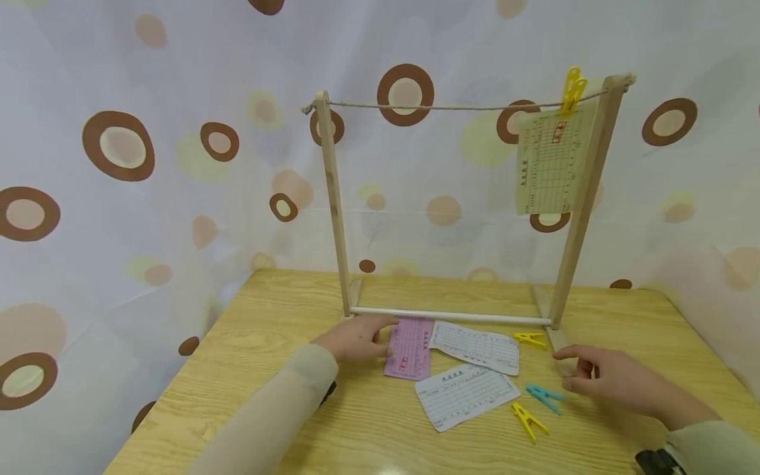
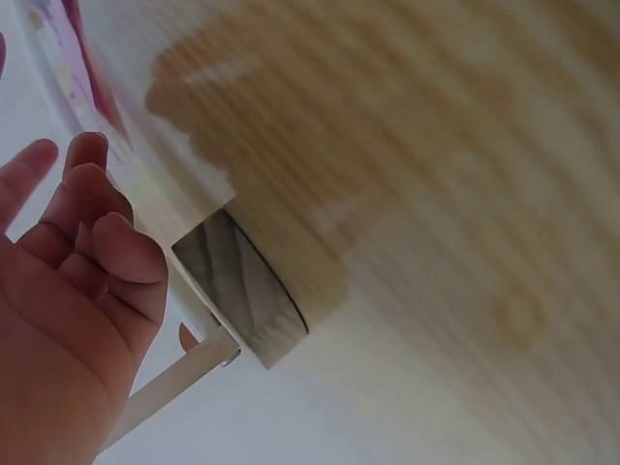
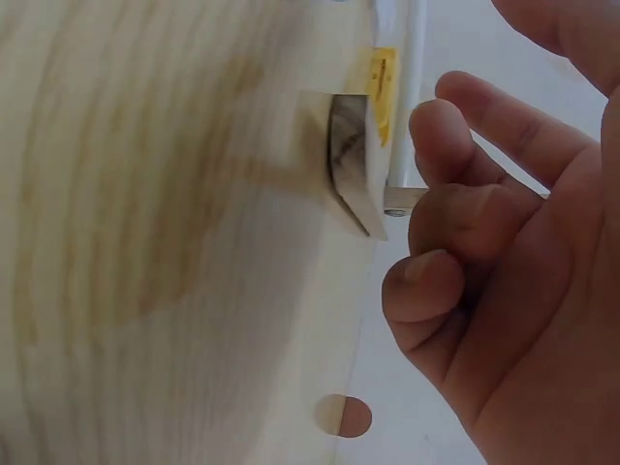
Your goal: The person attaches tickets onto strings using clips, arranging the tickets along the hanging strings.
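Step in hand, by judgement: taking up a sheet for hanging. A pale yellow sheet (image 1: pixel 546 165) is hanging near the right end of the cord (image 1: pixel 427 107), where a hanging clothespin (image 1: pixel 572 95) is holding it. The cord is spanning a wooden frame (image 1: pixel 335 211) standing on the table (image 1: pixel 267 310).

The left hand (image 1: pixel 359 338) is hovering at the left edge of the pink sheet (image 1: pixel 412 346). Its thumb and forefinger are standing moderately wide apart and are gripping nothing; whether a fingertip is touching the paper cannot be told. The pink sheet is lying flat on the near side of the white crossbar (image 1: pixel 451 316), left of the far white sheet (image 1: pixel 475 346) and the near white sheet (image 1: pixel 467 396).

The right hand (image 1: pixel 611 379) is hovering near the frame's right foot, forefinger extending, the other fingers curling loosely, holding nothing. To its left are lying a far yellow clothespin (image 1: pixel 525 338), a blue clothespin (image 1: pixel 537 392) and a near yellow clothespin (image 1: pixel 521 413).

Next move, by judgement: the work is calling for a left-hand pinch on the pink sheet's edge, lifting without dragging the white sheets, and a right-hand pinch on one loose clothespin.
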Demonstrator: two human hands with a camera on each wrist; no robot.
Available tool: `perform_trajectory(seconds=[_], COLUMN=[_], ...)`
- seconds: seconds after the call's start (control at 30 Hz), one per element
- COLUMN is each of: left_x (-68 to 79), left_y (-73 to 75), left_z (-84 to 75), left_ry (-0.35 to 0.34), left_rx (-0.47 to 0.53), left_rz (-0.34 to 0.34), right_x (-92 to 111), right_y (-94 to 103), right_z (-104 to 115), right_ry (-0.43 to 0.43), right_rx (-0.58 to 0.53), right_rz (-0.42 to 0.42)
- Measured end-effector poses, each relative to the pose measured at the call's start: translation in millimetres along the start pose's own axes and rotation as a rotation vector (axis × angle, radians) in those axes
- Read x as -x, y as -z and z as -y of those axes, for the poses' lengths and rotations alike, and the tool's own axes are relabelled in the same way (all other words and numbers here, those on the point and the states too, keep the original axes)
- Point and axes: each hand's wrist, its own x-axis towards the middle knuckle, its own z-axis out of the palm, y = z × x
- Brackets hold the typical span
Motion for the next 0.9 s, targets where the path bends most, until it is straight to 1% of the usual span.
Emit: perform_trajectory(seconds=[0.1,0.23,0.37,0.53,0.77,0.9], left_x=[-4.2,-8.9,-12.5,-18.4,-21.2,-20.4], left_y=[-2.4,-5.1,-6.7,-9.7,-9.8,-7.6], left_z=[-1.0,-2.7,-2.9,-0.6,-0.8,-2.2], left_ry=[0.014,0.054,0.089,0.100,0.128,0.126], left_rx=[-0.014,-0.020,-0.044,-0.074,-0.103,-0.099], left_rz=[0.027,0.053,0.063,0.066,0.069,0.056], right_x=[1,0,-1,-1,-2,-2], right_y=[-2.9,-6.7,-10.8,-14.6,-18.7,-19.5], right_z=[-5,-10,-12,-13,-12,-11], right_ry=[0.004,0.005,0.017,0.036,0.030,0.026], right_rx=[-0.014,-0.007,0.009,-0.002,0.024,0.031], right_rz=[0.041,0.063,0.080,0.107,0.097,0.095])
